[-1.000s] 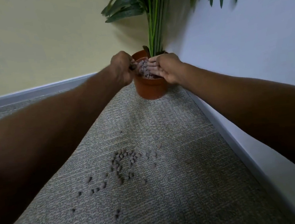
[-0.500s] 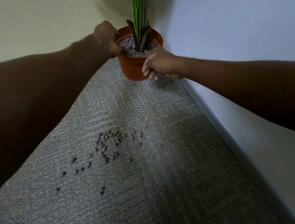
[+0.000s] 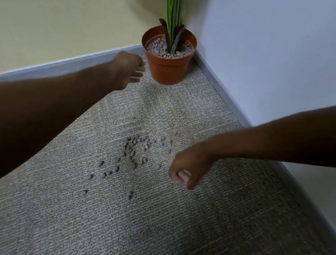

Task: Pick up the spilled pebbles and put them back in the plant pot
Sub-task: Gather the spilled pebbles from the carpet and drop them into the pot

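An orange plant pot [image 3: 167, 68] stands in the room's corner, filled with pale pebbles around green stems [image 3: 173, 7]. Several grey-brown spilled pebbles [image 3: 136, 152] lie scattered on the carpet in front of it. My left hand [image 3: 128, 71] hovers just left of the pot, apart from it, fingers loosely curled with nothing seen in them. My right hand [image 3: 188, 167] hangs low over the carpet just right of the spill, fingers curled downward, blurred, with nothing visible in it.
Grey woven carpet [image 3: 173, 221] covers the floor. A grey skirting board [image 3: 234, 111] runs along the white wall on the right and along the cream wall [image 3: 46, 25] at the back. Both forearms reach in from the frame's sides.
Both hands have left the pot. My right hand has dropped back toward the spilled pebbles; my left hand has pulled slightly away from the rim. The view has tilted down.
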Motion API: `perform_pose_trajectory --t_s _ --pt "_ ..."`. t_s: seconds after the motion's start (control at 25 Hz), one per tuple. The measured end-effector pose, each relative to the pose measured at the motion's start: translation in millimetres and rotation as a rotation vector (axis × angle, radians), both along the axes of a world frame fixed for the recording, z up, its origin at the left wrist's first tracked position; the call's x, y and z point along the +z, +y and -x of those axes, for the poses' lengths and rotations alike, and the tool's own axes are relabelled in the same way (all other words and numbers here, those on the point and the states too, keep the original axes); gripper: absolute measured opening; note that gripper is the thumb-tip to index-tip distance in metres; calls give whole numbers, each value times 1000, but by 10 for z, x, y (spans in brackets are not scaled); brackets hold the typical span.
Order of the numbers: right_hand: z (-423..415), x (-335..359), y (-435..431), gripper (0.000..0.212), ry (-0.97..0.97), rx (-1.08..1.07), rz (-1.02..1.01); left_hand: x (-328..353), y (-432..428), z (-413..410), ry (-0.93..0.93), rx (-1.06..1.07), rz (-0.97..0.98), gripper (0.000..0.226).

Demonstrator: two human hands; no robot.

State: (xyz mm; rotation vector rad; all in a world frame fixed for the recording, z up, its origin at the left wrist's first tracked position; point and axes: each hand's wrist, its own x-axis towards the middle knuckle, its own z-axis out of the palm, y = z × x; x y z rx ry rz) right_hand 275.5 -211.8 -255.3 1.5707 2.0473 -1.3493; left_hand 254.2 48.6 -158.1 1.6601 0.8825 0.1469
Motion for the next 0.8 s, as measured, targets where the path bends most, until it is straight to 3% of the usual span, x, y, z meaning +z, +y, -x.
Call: perform_pose_trajectory --t_s 0.12,0.36,0.48,0.56,0.64,0.8 --pt "174 -177 -254 33 19 93 -10 -227 -208 383 131 -171 -132 22" --pt "255 -288 -541 27 -119 174 -188 -757 -1014 1578 145 -1029 -658 10" --pt "289 -337 -620 15 -188 256 -215 -1089 -1179 2110 165 -1244 -853 42" --pt "263 -385 -617 8 -184 252 -192 -1194 -1092 2330 119 -1321 -956 50" --pt "166 -353 -586 9 -148 139 -207 -1250 -978 2413 85 -1370 -979 50" --pt "-223 -199 -515 17 -50 -444 -462 -1354 -906 2343 12 -1465 -996 58"
